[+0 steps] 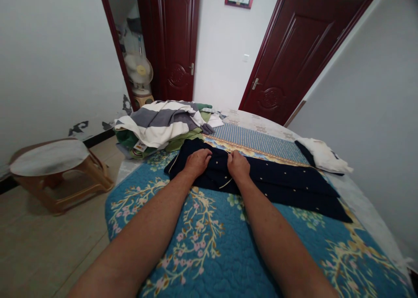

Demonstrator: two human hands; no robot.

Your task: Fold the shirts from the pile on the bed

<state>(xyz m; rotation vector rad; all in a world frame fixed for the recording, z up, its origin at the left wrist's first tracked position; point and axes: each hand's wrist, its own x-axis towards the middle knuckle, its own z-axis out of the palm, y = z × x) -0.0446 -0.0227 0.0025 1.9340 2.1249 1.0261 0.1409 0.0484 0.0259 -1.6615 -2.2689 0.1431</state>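
A long navy garment (287,176) with small pale dots lies stretched sideways across the quilt, its layers ending unevenly at the right. Pale trim shows along its left end, and a thin pale strip runs over it between my hands. My left hand (197,162) is closed on the cloth toward the left end, fingers curled into it. A short way to the right, my right hand (239,164) makes a fist on the upper edge, gripping the same garment. The fingertips of both hands are partly hidden.
The blue floral quilt (225,246) covers the round-edged table. A pile of striped and green clothes (170,122) sits at the far left, and folded white clothing (325,154) at the right. A brown stool (48,159) stands on the floor at left, with a fan (139,69) in the doorway.
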